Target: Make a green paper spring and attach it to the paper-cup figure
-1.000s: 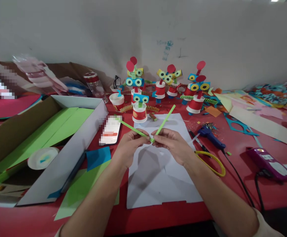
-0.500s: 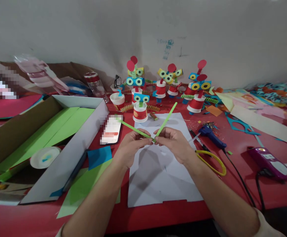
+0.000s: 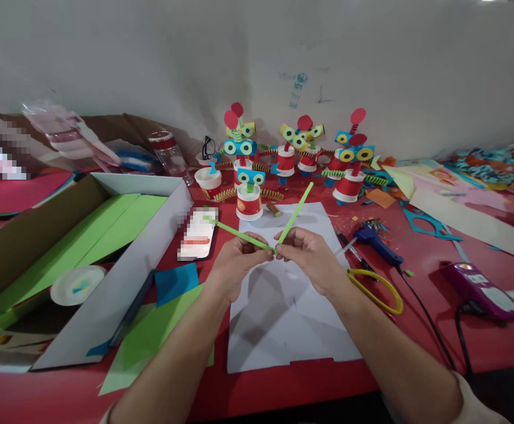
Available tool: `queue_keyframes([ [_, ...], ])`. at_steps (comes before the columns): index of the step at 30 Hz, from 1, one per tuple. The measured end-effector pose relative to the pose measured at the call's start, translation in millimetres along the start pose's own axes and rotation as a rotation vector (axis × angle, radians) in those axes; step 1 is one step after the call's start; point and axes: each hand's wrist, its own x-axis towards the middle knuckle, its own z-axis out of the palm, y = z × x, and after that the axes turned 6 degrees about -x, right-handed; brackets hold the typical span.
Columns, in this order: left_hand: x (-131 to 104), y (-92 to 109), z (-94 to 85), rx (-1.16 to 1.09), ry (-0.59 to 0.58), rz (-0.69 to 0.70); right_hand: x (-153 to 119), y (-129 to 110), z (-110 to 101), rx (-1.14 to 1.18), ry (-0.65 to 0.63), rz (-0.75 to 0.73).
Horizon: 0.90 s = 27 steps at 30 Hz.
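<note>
Two narrow green paper strips (image 3: 296,213) meet in a V, with the joint between my fingertips above a white sheet (image 3: 292,318). My left hand (image 3: 241,259) pinches the joint from the left, and one strip runs up and left from it toward the phone. From the right, my right hand (image 3: 303,250) pinches the same joint, and the other strip rises up and right. The fingertips of both hands nearly touch. Just beyond stands a red and white paper-cup figure (image 3: 248,206) with blue-framed eyes and folded paper arms.
At left are an open box (image 3: 146,259) with green paper, a phone (image 3: 199,232) and blue and green sheets. More cup figures line the back. To the right lie a blue glue gun (image 3: 378,242), yellow-handled scissors (image 3: 400,300), a purple device (image 3: 481,291) and paper scraps.
The whole view has shifted slightly. Both hands keep their pinch at the strips' joint, and the fingertips have come slightly closer together.
</note>
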Motion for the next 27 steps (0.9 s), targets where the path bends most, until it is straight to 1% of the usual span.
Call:
queue_keyframes([
  [9,-0.8,-2.2,1.3,-0.014,-0.001,-0.002,-1.5,1.5,-0.4,-0.028,-0.011,-0.029],
  [13,-0.9,-2.5,1.2,-0.02,-0.001,0.001,-1.2,-0.6,-1.4,-0.035,-0.036,-0.051],
  [18,-2.2,0.2,2.6,-0.12,0.021,0.001,-2.8,-4.3,-2.7,-0.074,-0.017,-0.051],
  [22,-3.2,1.9,6.0,-0.215,0.029,0.041,-4.1,-3.6,-0.8,-0.12,-0.039,-0.06],
  [27,-4.3,-0.4,9.8,-0.228,0.014,0.079,-3.1,0.3,0.7,-0.115,0.002,-0.084],
])
